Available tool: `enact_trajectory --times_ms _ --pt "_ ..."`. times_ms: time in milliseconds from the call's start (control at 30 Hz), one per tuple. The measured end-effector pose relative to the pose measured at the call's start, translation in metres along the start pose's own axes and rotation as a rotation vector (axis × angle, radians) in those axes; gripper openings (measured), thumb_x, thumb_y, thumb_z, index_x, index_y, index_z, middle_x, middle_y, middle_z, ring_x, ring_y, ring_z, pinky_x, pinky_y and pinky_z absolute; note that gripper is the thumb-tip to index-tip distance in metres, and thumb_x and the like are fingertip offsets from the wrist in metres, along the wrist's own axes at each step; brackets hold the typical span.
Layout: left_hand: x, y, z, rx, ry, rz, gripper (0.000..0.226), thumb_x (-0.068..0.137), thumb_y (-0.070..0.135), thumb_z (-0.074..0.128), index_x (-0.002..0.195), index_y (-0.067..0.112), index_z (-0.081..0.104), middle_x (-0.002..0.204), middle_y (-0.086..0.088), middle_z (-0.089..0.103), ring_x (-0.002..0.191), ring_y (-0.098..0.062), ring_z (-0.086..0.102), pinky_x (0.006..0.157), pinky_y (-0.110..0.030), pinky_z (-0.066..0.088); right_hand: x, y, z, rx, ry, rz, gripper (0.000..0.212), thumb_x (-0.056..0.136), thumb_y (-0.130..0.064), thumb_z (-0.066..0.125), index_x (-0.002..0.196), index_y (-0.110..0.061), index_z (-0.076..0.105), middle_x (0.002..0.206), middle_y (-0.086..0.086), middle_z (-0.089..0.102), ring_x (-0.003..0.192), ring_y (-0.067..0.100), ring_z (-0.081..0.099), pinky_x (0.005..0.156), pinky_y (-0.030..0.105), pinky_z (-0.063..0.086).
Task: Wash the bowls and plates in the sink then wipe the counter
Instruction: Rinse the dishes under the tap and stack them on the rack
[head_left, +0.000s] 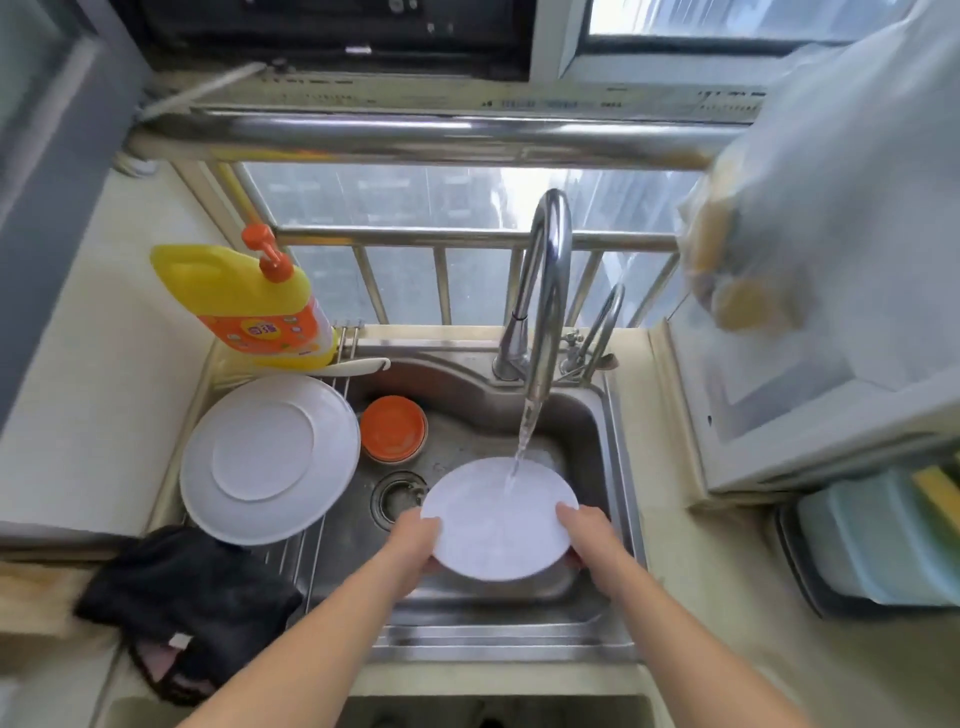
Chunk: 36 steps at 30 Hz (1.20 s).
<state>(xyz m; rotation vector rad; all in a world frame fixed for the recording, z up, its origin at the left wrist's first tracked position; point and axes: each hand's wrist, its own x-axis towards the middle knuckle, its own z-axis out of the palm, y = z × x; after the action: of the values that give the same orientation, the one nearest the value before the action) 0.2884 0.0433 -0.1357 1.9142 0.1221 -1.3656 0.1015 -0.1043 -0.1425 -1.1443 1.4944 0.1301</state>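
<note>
You see a brushed stainless-steel sink (597, 441) and a polished metal faucet (545, 291). The white plate (488, 540) looks smooth and wet. The black cloth (187, 597) is matt.

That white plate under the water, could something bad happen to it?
Maybe. Both hands, left hand and right hand, grip only the edges of the wet white plate, so it might slip into the sink. It could also knock the orange bowl nearby. Water from the faucet may splash off it onto the counter.
</note>
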Motion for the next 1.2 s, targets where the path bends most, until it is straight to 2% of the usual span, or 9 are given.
enact_trajectory --times_ms 100,233,367,467,600,700,800,1033,1200 --pt "-0.017 0.020 0.002 -0.021 -0.047 -0.023 0.033 0.098 -0.003 0.039 0.129 0.005 0.050 0.112 -0.011 0.065 0.102 -0.031 0.066 0.080 -0.049 0.061 -0.017 -0.015 -0.005 -0.370 0.164 -0.115 0.043 0.103 -0.029 0.049 0.139 -0.004 0.048 0.130 0.013 0.059 0.115 0.030 0.059 0.086 0.032 0.048" --pt "-0.042 0.041 0.004 0.026 -0.025 0.012 0.034 0.097 -0.004 0.040 0.126 0.008 0.052 0.111 -0.011 0.066 0.091 -0.027 0.066 0.049 -0.031 0.056 -0.041 -0.041 0.004 -0.947 0.374 -0.517 0.050 0.095 -0.012 0.054 0.144 -0.016 0.042 0.156 0.012 0.032 0.143 0.031 0.031 0.117 0.040 0.031" --pt "-0.059 0.053 0.004 0.029 0.011 0.040 0.030 0.098 -0.002 0.041 0.122 0.011 0.054 0.107 -0.011 0.066 0.086 -0.026 0.065 0.046 -0.028 0.053 -0.047 -0.060 0.031 -0.940 -0.006 -0.516 0.052 0.102 -0.023 0.044 0.153 -0.024 0.034 0.165 0.008 0.019 0.151 0.032 0.017 0.120 0.048 0.022" --pt "-0.069 0.060 0.003 0.024 0.038 0.060 0.029 0.097 -0.002 0.041 0.116 0.011 0.058 0.105 -0.012 0.066 0.084 -0.026 0.064 0.043 -0.025 0.050 -0.058 -0.070 0.047 -1.049 -0.203 -0.693 0.056 0.106 -0.027 0.038 0.159 -0.033 0.023 0.169 0.002 0.011 0.155 0.031 0.009 0.121 0.053 0.021" --pt "-0.073 0.069 -0.005 -0.056 0.114 0.074 0.032 0.093 -0.001 0.044 0.114 0.014 0.062 0.110 -0.016 0.069 0.091 -0.033 0.068 0.046 -0.028 0.051 -0.074 -0.065 0.047 -0.830 -0.402 -0.851 0.050 0.104 -0.024 0.040 0.152 -0.041 0.041 0.167 -0.009 0.025 0.155 0.013 0.014 0.127 0.040 0.012" --pt "-0.075 0.071 -0.009 -0.093 0.177 0.109 0.034 0.094 -0.001 0.039 0.118 0.010 0.060 0.111 -0.018 0.067 0.089 -0.034 0.066 0.046 -0.029 0.050 -0.075 -0.057 0.033 -0.731 -0.344 -0.871 0.039 0.100 -0.017 0.050 0.131 -0.032 0.067 0.154 -0.011 0.048 0.146 0.011 0.038 0.125 0.035 0.025" --pt "-0.083 0.074 -0.005 -0.102 0.189 0.136 0.029 0.096 0.000 0.039 0.113 0.012 0.059 0.109 -0.014 0.065 0.086 -0.031 0.064 0.050 -0.031 0.052 -0.069 -0.058 0.019 -0.772 -0.173 -0.853 0.038 0.098 -0.012 0.052 0.129 -0.029 0.067 0.150 -0.006 0.053 0.139 0.016 0.046 0.119 0.036 0.034" --pt "-0.095 0.082 0.015 -0.218 0.123 0.163 0.029 0.092 -0.003 0.038 0.104 0.015 0.057 0.114 -0.017 0.065 0.095 -0.034 0.066 0.079 -0.054 0.060 -0.077 -0.093 0.020 -1.025 0.002 -0.706 0.056 0.106 -0.032 0.032 0.160 -0.031 0.020 0.170 0.006 0.005 0.156 0.032 0.005 0.120 0.053 0.019" --pt "-0.111 0.094 0.015 -0.153 0.121 0.207 0.026 0.098 0.004 0.043 0.119 0.013 0.055 0.110 -0.013 0.061 0.087 -0.026 0.062 0.055 -0.028 0.051 -0.098 -0.093 0.029 -1.018 -0.171 -0.885 0.054 0.107 -0.034 0.029 0.160 -0.038 0.020 0.171 -0.002 0.005 0.158 0.022 0.001 0.126 0.047 0.007"
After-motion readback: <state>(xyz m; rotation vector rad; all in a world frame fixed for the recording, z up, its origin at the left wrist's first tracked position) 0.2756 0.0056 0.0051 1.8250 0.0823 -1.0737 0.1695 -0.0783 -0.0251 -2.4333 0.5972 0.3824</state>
